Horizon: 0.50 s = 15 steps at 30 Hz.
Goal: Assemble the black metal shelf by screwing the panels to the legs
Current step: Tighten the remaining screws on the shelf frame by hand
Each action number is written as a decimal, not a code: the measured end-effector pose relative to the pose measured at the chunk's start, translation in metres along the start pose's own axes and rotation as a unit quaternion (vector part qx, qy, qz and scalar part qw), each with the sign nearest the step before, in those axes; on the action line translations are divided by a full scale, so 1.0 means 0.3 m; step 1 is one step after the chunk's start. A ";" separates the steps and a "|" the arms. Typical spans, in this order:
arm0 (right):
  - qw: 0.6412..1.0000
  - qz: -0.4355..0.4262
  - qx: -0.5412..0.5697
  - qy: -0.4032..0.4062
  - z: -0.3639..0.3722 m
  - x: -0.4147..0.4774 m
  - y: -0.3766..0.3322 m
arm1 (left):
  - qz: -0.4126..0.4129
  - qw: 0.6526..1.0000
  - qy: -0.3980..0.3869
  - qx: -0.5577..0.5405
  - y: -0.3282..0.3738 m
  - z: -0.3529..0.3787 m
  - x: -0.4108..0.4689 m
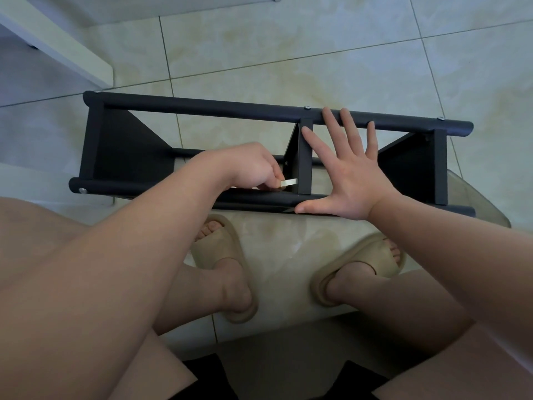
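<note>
My black metal shelf (129, 151) lies on its side across the middle of the frame. Its far leg (202, 106) and near leg (129, 188) run left to right, with three panels standing between them. At centre frame my left hand (248, 166) pinches a small flat pale tool (289, 182), whose tip points at the middle panel (305, 168). My right hand (350, 180), right of centre, is spread wide: two fingers reach over the far leg and the thumb lies along the near leg. A silver screw head (83, 191) shows at the near leg's left end. My beige slippers (219, 246) show in the lower middle, over pale floor tiles (317, 39).
</note>
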State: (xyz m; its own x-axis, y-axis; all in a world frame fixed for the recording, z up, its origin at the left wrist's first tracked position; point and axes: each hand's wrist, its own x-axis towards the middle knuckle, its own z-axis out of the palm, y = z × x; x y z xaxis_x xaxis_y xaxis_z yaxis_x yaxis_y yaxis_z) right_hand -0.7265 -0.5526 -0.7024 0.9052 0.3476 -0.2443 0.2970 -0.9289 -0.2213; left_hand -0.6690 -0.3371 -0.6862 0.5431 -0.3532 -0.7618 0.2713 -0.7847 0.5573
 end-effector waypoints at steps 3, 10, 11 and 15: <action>1.000 0.000 0.000 0.000 0.002 0.000 0.000 | 0.029 0.999 0.020 0.027 0.003 -0.026 -0.005; 1.000 0.001 -0.001 -0.001 0.001 0.000 0.001 | 0.078 0.992 0.088 0.039 0.024 -0.017 0.011; 1.000 0.001 -0.001 -0.001 0.001 0.000 0.001 | 0.078 0.993 0.086 0.002 0.027 -0.009 0.013; 1.000 -0.001 -0.001 -0.001 0.000 0.000 0.001 | 0.032 0.985 0.063 -0.156 0.043 0.025 0.024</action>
State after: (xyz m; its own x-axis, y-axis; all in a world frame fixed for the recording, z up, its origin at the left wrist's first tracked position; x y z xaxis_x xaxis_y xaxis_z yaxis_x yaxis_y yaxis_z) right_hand -0.7264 -0.5528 -0.7026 0.9043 0.3497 -0.2449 0.2996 -0.9285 -0.2193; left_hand -0.6676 -0.3536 -0.6871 0.6552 -0.3157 -0.6864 0.4546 -0.5609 0.6919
